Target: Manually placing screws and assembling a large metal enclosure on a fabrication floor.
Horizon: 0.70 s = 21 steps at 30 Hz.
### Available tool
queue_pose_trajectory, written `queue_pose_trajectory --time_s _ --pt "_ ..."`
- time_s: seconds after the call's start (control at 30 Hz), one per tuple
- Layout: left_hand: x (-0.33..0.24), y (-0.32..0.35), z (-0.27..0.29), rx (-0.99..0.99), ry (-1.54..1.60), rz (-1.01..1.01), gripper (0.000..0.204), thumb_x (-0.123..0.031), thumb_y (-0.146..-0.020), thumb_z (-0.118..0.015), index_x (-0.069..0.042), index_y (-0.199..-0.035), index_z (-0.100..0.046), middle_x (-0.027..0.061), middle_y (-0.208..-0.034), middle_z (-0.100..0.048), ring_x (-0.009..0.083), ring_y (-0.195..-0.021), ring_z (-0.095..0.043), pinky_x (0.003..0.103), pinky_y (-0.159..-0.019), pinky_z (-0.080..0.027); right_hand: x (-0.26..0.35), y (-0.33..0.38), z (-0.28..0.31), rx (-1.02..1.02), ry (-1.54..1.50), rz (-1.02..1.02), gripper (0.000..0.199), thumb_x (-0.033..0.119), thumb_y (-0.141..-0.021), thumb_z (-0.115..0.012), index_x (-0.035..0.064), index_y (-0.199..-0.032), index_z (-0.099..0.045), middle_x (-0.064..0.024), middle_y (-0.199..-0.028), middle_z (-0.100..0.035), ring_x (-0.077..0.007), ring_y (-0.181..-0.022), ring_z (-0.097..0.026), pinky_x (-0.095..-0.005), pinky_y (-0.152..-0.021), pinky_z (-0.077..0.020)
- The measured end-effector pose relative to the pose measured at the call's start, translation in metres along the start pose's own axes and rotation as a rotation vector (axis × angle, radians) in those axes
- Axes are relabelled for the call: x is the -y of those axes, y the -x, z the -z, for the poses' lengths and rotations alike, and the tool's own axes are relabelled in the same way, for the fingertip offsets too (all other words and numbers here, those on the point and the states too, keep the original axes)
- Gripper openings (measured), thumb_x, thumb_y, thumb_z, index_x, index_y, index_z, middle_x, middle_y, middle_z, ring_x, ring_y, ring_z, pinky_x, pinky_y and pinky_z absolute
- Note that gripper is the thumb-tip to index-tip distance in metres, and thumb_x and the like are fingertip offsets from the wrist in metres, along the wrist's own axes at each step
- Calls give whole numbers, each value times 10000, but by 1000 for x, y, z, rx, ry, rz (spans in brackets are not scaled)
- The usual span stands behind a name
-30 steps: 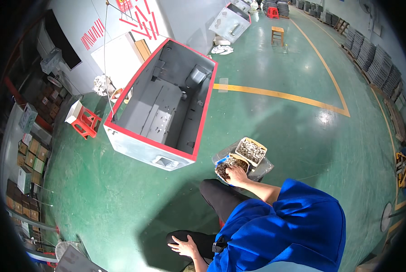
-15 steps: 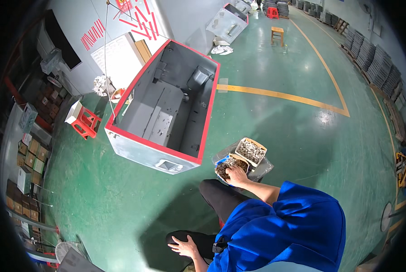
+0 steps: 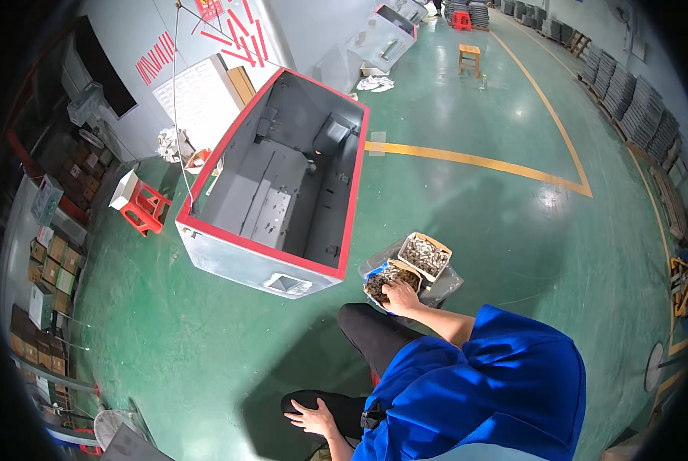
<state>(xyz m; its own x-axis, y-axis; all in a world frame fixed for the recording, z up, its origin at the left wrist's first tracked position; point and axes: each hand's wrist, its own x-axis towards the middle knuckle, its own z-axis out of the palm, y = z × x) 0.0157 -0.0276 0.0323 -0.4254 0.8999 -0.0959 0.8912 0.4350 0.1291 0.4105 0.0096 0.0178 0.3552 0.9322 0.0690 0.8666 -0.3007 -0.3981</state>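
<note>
My right hand (image 3: 401, 297) reaches into a blue-edged box (image 3: 370, 274) of small dark metal-looking parts (image 3: 382, 281), with its fingers curled down among them. The fingertips are partly hidden, and I cannot make out what they grip. Beside that box, farther right, a pale yellowish box (image 3: 450, 253) holds small silvery parts (image 3: 422, 254). Both rest on a surface covered in clear plastic (image 3: 452, 283). My left hand (image 3: 312, 419) lies on my knee with its fingers spread, holding nothing.
Ahead on the left is a large grey open metal cabinet (image 3: 232, 260) with a red rim; a thin line runs up from its rim. A red stool (image 3: 146, 213) stands beyond its left side. Farther off are a wooden stool (image 3: 469, 55) and another grey cabinet (image 3: 384, 38).
The cabinet appears very slightly farther left in the picture. My right hand stays in the parts box with barely any movement, and my left hand remains on my knee.
</note>
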Motion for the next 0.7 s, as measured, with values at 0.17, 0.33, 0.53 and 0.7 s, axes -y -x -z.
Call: queue_pose_trajectory --time_s 0.17,0.33,0.53,0.7 --pt "0 1 -4 -7 9 -6 834 -361 -730 -741 -217 -1421 -296 239 -1498 -150 465 -1301 -309 576 -905 -453 -3 0 -2 -17 4 13 338 257 -688 -710 70 -931 -569 -136 -979 -617 -304 -1023 -553 -416 -893 -453" --pt "0 1 -10 -9 12 -6 835 -366 -732 -741 -221 -1422 -294 243 -1495 -159 465 -1302 -307 577 -907 -452 -6 -1 -4 63 4 -4 389 308 -720 -707 65 -992 -573 -142 -1032 -612 -304 -1065 -539 -429 -918 -434" --pt "-2 3 -13 -12 6 -7 835 -372 -738 -736 -220 -1425 -287 248 -1491 -166 457 -1305 -310 579 -912 -450 -9 -1 -9 52 11 -3 386 307 -721 -708 63 -985 -569 -144 -1002 -617 -305 -1054 -543 -426 -915 -436" --pt "-2 2 -19 -10 0 -10 835 -370 -736 -735 -219 -1425 -289 243 -1493 -164 459 -1303 -311 574 -909 -453 -14 -1 -16 40 17 7 376 305 -726 -706 68 -980 -560 -139 -1011 -615 -301 -1056 -540 -421 -921 -430"
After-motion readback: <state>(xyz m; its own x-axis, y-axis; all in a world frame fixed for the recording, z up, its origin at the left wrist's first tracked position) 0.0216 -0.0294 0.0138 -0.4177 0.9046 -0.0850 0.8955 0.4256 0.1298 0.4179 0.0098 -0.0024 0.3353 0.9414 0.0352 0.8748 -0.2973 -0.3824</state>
